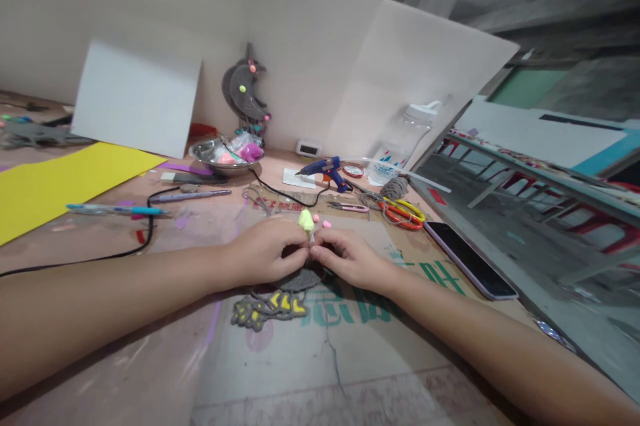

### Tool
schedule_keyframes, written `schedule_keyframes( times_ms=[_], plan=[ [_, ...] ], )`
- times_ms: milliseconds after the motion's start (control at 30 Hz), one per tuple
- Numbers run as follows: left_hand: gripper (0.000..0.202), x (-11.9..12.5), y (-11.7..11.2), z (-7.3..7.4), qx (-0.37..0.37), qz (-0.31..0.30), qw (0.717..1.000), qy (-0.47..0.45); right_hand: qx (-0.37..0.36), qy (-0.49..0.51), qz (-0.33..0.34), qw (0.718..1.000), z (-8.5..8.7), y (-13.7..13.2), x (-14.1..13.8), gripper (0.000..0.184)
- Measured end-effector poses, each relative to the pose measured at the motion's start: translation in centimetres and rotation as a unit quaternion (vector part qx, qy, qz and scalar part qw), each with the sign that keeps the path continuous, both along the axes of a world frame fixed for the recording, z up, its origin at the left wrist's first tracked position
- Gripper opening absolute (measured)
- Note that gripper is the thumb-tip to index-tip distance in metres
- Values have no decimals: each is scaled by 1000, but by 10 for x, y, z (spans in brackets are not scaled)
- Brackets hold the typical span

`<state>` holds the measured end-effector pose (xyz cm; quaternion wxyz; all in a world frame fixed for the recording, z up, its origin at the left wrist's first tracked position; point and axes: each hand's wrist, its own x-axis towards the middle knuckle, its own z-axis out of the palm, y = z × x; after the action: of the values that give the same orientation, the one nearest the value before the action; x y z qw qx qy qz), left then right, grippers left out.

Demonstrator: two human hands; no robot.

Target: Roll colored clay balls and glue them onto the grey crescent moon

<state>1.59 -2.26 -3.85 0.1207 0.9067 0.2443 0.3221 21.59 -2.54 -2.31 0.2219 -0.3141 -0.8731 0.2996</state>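
My left hand [273, 249] and my right hand [345, 254] meet at the middle of the table, fingertips pinched together. A small whitish bit shows between them, too small to name. Just behind the fingertips is a lump of yellow-green clay [306, 220], with small pink bits [327, 224] beside it. Beneath both hands lies a dark grey yarn-covered piece [300, 279], partly hidden by them. Nearer to me rests a grey cord ornament [267, 309] with yellow filling. A loose thread [334, 359] trails toward me over the printed board.
A blue glue gun [327, 171], yellow and orange scissors [403, 211] and a water bottle [403, 143] stand behind. A phone [470, 259] lies at the right edge. On the left are a metal bowl [200, 151], a blue pen [120, 210], yellow sheet [65, 183] and a black cable [100, 257].
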Motion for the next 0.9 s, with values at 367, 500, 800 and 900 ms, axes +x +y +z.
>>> schedule_keyframes(
  times_ms=[367, 500, 800, 900],
  plan=[
    [18, 3, -7, 1, -4, 45, 999, 27, 200, -75, -57, 975, -5, -10, -12, 11],
    [19, 3, -10, 2, 27, 44, 997, 49, 286, -109, -53, 951, -6, -11, -11, 12],
    [24, 1, -9, 1, 17, 92, 995, 43, 227, -88, -105, 964, -4, -7, -4, 16],
    [25, 0, -5, 1, 6, 97, 995, 32, 197, -69, -128, 970, -4, -1, -2, 17]
  ],
)
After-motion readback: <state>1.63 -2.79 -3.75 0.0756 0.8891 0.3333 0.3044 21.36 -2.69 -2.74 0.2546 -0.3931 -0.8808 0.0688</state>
